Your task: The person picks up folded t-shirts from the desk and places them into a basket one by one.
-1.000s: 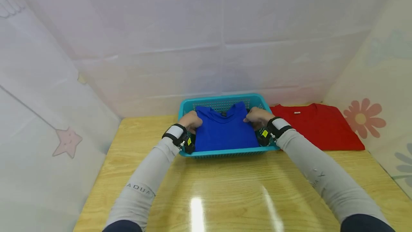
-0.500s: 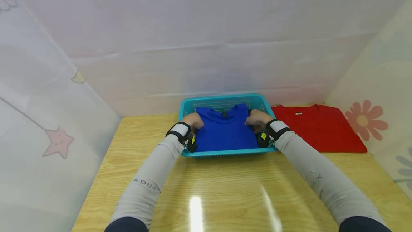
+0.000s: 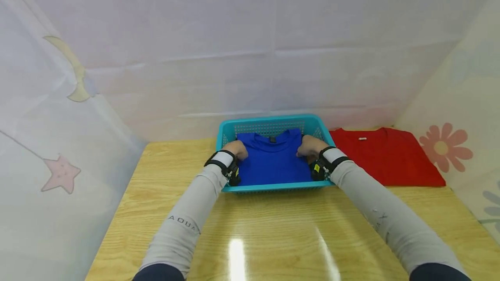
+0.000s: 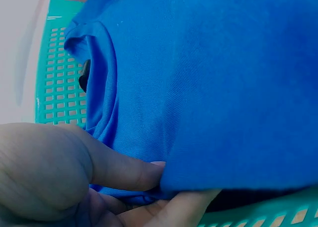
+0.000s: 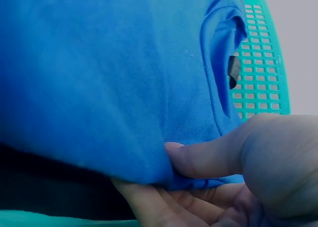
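Note:
A folded blue T-shirt [image 3: 273, 159], collar toward the back, lies inside a turquoise plastic basket [image 3: 269, 120]. My left hand [image 3: 236, 149] pinches the shirt's left side edge; in the left wrist view the thumb lies on top of the blue cloth [image 4: 213, 98] and the fingers are under it. At the opposite edge my right hand [image 3: 311, 145] pinches the shirt the same way, thumb above, fingers tucked below, as the right wrist view shows. Dark cloth [image 5: 59, 187] shows beneath the blue shirt there. A black neck label [image 3: 272, 139] sits in the collar.
To the right of the basket a folded red T-shirt [image 3: 386, 155] lies on the wooden table [image 3: 269, 233]. White printed sheeting [image 3: 250, 55] hangs behind the table and along both sides, close to the basket's back rim.
The blue T-shirt's collar edge has come slightly lower and nearer in the basket, with both hands still pinching its sides. The head view has shifted a little.

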Tool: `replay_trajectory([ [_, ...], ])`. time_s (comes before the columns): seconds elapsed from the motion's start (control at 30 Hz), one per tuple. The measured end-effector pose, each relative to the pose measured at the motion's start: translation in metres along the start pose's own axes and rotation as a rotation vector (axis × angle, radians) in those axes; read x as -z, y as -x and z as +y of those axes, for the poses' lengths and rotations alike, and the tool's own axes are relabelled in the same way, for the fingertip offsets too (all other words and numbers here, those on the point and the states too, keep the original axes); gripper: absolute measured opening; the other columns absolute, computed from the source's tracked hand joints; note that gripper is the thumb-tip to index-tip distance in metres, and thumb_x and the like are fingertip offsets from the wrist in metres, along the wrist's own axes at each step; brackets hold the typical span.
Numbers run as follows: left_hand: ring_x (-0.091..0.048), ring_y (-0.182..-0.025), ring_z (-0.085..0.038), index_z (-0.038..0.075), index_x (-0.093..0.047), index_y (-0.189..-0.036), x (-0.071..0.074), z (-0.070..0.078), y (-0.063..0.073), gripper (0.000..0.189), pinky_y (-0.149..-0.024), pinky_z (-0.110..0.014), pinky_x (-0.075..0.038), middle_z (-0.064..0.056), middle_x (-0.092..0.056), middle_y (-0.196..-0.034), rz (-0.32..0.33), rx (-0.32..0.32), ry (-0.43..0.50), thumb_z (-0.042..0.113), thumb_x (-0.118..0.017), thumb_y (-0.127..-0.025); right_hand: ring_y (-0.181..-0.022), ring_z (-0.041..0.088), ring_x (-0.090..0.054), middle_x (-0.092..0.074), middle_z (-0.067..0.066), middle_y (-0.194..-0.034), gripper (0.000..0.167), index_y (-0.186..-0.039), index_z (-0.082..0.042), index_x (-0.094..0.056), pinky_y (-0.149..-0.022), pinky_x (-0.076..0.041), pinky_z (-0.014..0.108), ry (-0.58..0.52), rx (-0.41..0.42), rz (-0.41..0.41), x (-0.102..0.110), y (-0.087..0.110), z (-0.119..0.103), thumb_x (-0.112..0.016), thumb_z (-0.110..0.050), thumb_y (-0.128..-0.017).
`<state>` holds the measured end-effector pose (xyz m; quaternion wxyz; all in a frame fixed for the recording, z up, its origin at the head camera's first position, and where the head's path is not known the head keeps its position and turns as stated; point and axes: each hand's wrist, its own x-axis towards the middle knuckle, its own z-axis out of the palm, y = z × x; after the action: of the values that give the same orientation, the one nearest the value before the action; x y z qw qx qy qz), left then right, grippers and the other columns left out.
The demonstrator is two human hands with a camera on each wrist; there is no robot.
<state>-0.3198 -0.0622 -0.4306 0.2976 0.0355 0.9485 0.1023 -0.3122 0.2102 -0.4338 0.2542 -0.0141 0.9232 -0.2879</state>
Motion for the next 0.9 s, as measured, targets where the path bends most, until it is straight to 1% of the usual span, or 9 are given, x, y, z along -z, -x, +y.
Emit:
replay_trajectory([
  [0.1, -0.034, -0.047, -0.009, -0.003, -0.062, -0.100, 0.000, 0.000, 0.000, 0.023, -0.047, -0.022, -0.033, -0.003, -0.043, -0.069, 0.007, 0.004, 0.014, 0.009, -0.044, -0.109, -0.068, 0.019, -0.051, -0.046, 0.005, -0.079, 0.016, -0.098, 0.001, -0.052, -0.066, -0.046, 0.031, 0.040, 0.006, 0.009, 0.001, -0.001, -0.002, -0.065, -0.008, -0.102],
  [0.17, -0.032, -0.047, -0.009, -0.001, -0.061, -0.094, -0.001, 0.000, 0.000, 0.024, -0.047, -0.022, -0.032, -0.002, -0.042, -0.068, 0.014, 0.005, 0.012, 0.009, -0.044, -0.109, -0.073, 0.023, -0.059, -0.051, 0.009, -0.084, 0.017, -0.106, 0.006, -0.055, -0.067, -0.051, 0.032, 0.039, 0.014, 0.008, 0.001, 0.001, -0.003, -0.065, -0.008, -0.102],
  [0.3, -0.031, -0.049, -0.010, 0.004, -0.060, -0.086, -0.002, 0.006, 0.004, 0.027, -0.049, -0.022, -0.031, -0.005, -0.047, -0.076, 0.022, -0.021, -0.002, 0.007, -0.044, -0.108, -0.083, 0.027, -0.065, -0.056, 0.016, -0.097, 0.039, -0.129, 0.016, -0.050, -0.072, -0.055, 0.034, 0.039, 0.008, -0.008, 0.004, 0.007, 0.002, -0.064, -0.010, -0.104],
  [0.43, -0.036, -0.049, -0.010, -0.007, -0.064, -0.119, 0.002, 0.014, 0.014, 0.027, -0.049, -0.022, -0.033, -0.012, -0.054, -0.095, 0.054, -0.040, 0.031, 0.009, -0.046, -0.108, -0.075, 0.025, -0.069, -0.061, 0.018, -0.094, 0.040, -0.134, 0.017, -0.049, -0.072, -0.061, 0.034, 0.078, 0.011, -0.051, 0.015, 0.020, 0.006, -0.059, -0.011, -0.107],
  [0.57, -0.046, -0.045, -0.010, -0.009, -0.046, -0.153, 0.014, 0.021, 0.029, 0.049, -0.045, -0.021, -0.039, -0.005, -0.049, -0.076, 0.072, -0.024, 0.076, 0.013, -0.048, -0.109, -0.079, 0.029, -0.079, -0.075, 0.025, -0.098, 0.035, -0.127, 0.020, -0.057, -0.076, -0.066, 0.038, 0.089, 0.046, -0.081, 0.028, 0.039, 0.003, -0.055, -0.010, -0.109],
  [0.67, -0.065, -0.053, -0.016, -0.006, -0.046, -0.152, 0.025, 0.026, 0.042, 0.047, -0.046, -0.022, -0.047, -0.003, -0.045, -0.071, 0.066, -0.031, 0.122, 0.011, -0.048, -0.109, -0.087, 0.034, -0.081, -0.076, 0.032, -0.107, 0.036, -0.128, 0.022, -0.057, -0.079, -0.067, 0.043, 0.025, 0.060, -0.100, 0.038, 0.054, 0.001, -0.053, -0.009, -0.110],
  [0.77, -0.077, -0.071, -0.025, -0.005, -0.039, -0.158, 0.034, 0.031, 0.052, 0.052, -0.051, -0.024, -0.051, -0.014, -0.062, -0.090, 0.084, -0.067, 0.174, 0.009, -0.047, -0.108, -0.092, 0.036, -0.081, -0.074, 0.035, -0.114, 0.038, -0.133, 0.022, -0.054, -0.082, -0.066, 0.046, -0.032, 0.060, -0.095, 0.047, 0.069, 0.002, -0.052, -0.008, -0.111],
  [0.83, -0.075, -0.072, -0.024, -0.004, -0.033, -0.162, 0.039, 0.033, 0.058, 0.056, -0.055, -0.024, -0.051, -0.020, -0.064, -0.117, 0.098, -0.093, 0.195, 0.007, -0.046, -0.108, -0.093, 0.036, -0.081, -0.073, 0.036, -0.116, 0.039, -0.135, 0.022, -0.055, -0.083, -0.066, 0.046, -0.052, 0.073, -0.086, 0.050, 0.078, 0.002, -0.051, -0.008, -0.111],
  [0.9, -0.069, -0.064, -0.019, -0.004, -0.033, -0.160, 0.042, 0.032, 0.062, 0.055, -0.056, -0.024, -0.049, -0.021, -0.061, -0.124, 0.121, -0.122, 0.207, 0.006, -0.045, -0.108, -0.094, 0.036, -0.080, -0.072, 0.035, -0.117, 0.039, -0.137, 0.021, -0.054, -0.084, -0.066, 0.046, -0.083, 0.087, -0.075, 0.051, 0.088, 0.003, -0.051, -0.009, -0.112],
])
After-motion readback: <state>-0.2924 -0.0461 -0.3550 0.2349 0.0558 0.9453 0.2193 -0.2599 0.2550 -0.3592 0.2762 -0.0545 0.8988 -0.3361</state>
